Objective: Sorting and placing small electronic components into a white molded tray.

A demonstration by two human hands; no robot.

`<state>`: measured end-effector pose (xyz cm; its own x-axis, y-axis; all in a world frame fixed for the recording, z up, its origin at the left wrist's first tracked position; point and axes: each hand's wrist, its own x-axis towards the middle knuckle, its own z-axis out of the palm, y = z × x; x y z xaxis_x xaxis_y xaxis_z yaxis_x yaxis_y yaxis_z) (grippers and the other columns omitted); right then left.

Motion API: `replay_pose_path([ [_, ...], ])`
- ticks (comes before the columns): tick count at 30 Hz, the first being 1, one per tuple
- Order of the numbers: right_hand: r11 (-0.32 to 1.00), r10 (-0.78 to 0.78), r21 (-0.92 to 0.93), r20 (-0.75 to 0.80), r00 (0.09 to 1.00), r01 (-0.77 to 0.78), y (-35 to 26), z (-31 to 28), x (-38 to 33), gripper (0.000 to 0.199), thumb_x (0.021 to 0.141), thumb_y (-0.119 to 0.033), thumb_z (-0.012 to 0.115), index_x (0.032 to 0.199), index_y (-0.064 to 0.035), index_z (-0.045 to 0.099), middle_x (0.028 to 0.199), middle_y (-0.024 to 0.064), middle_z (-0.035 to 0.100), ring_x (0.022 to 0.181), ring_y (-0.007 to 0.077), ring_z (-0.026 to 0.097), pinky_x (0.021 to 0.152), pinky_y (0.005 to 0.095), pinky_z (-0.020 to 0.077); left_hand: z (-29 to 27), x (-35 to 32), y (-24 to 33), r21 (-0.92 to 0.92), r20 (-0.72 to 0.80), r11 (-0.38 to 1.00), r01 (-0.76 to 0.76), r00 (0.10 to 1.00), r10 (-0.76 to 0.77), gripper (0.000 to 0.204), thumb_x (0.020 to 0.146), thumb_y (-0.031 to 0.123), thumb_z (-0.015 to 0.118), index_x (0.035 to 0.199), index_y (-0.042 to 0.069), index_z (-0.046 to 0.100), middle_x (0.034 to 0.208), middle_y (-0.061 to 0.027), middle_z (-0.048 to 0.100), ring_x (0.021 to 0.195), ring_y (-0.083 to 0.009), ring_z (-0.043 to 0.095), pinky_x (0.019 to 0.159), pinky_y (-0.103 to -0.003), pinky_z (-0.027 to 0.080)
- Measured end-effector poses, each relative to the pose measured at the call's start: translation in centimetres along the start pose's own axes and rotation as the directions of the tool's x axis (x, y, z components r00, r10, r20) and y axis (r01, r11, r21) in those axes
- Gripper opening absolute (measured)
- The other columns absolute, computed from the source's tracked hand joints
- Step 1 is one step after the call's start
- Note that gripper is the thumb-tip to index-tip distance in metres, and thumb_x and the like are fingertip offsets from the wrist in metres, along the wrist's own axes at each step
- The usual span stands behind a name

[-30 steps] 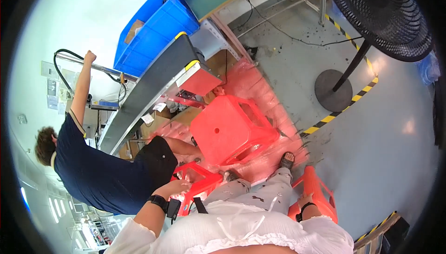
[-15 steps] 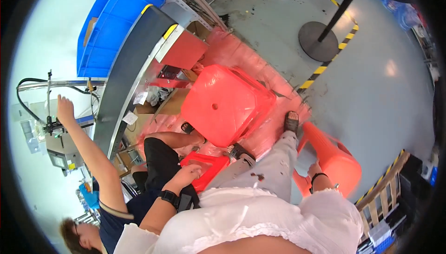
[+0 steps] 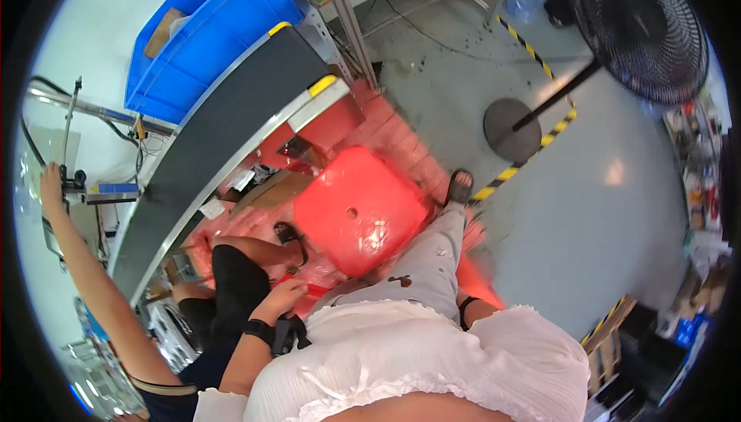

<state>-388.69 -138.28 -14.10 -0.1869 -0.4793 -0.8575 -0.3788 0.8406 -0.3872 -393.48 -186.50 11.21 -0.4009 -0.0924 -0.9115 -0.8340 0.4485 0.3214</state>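
Observation:
My left hand (image 3: 282, 297), a black band on its wrist, lies low by my hip with its fingers curled over the edge of a red plastic stool (image 3: 312, 291) beneath me. Of my right hand only the wrist (image 3: 464, 311) with a dark band shows; the hand itself is hidden behind my grey-trousered thigh, next to another red plastic shape (image 3: 475, 283). A second red stool (image 3: 356, 213) stands just in front of my knees, its square top facing up. My sandalled foot (image 3: 460, 186) rests beside it.
A co-worker in dark clothes sits at my left with one arm (image 3: 71, 244) raised. A black conveyor belt (image 3: 224, 132) runs diagonally, with blue bins (image 3: 216, 32) behind it. A black pedestal fan (image 3: 641, 28) stands on the grey floor by yellow-black tape (image 3: 532, 148).
The view has swung, bringing the fan back into sight. The front red stool now shows its flat top. My left hand stays at the stool edge, and the co-worker's arm remains raised.

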Motion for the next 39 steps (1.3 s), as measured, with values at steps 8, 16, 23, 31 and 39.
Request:
replay_pose_path([
  [8,0.997,-0.041,0.048,-0.311,0.950,0.059,23.1,-12.6,-4.6,0.031,0.074,-0.032,0.059,0.093,-0.0086,0.066,0.096,0.0179,0.063,0.095,0.0352,0.058,0.084,0.0412,0.0472,5.3,7.0,1.5,0.293,-0.065,0.931,-0.217,0.967,0.246,0.029,0.083,0.024,0.050,0.101,0.005,0.061,0.098,-0.0117,0.063,0.087,-0.0276,0.062,0.078,-0.036,0.049],
  [16,0.965,-0.257,0.015,0.232,0.938,0.260,6.0,-30.2,-4.9,0.030,0.075,-0.018,0.051,0.099,-0.0015,0.058,0.098,0.0214,0.059,0.094,0.0378,0.056,0.081,0.0436,0.0448,5.8,13.4,7.6,0.622,-0.462,0.781,0.059,0.833,0.305,0.071,0.083,0.043,0.056,0.137,0.005,0.031,0.141,-0.0242,0.026,0.131,-0.0370,0.026,0.106,-0.049,0.024],
  [23,0.922,-0.387,0.127,0.305,0.870,0.366,-8.5,-18.4,1.2,0.032,0.076,-0.011,0.051,0.106,-0.0029,0.059,0.103,0.0188,0.060,0.098,0.0357,0.057,0.084,0.0433,0.0460,7.4,17.8,6.0,0.672,-0.581,0.734,-0.103,0.542,0.607,0.077,0.086,0.045,0.050,0.141,0.001,0.019,0.147,-0.0209,0.016,0.136,-0.0368,0.017,0.110,-0.049,0.013],
  [31,0.961,-0.071,-0.093,0.826,0.558,0.260,-3.6,-3.8,4.5,0.037,0.072,-0.016,0.053,0.106,-0.0027,0.063,0.109,0.0202,0.061,0.099,0.0331,0.059,0.085,0.0413,0.0459,7.3,16.7,4.9,0.624,-0.579,0.755,-0.199,0.531,0.618,0.078,0.083,0.042,0.052,0.142,0.003,0.018,0.149,-0.0197,0.011,0.137,-0.0368,0.011,0.111,-0.050,0.008],
  [39,0.935,-0.131,-0.119,0.758,0.639,0.333,-6.3,-6.3,4.3,0.046,0.080,-0.039,0.051,0.110,-0.0053,0.062,0.111,0.0156,0.062,0.104,0.0299,0.058,0.085,0.0455,0.0441,6.8,15.5,4.8,0.608,-0.571,0.777,-0.163,0.591,0.570,0.080,0.082,0.042,0.053,0.142,0.001,0.018,0.148,-0.0224,0.010,0.137,-0.0388,0.009,0.111,-0.052,0.006],
])
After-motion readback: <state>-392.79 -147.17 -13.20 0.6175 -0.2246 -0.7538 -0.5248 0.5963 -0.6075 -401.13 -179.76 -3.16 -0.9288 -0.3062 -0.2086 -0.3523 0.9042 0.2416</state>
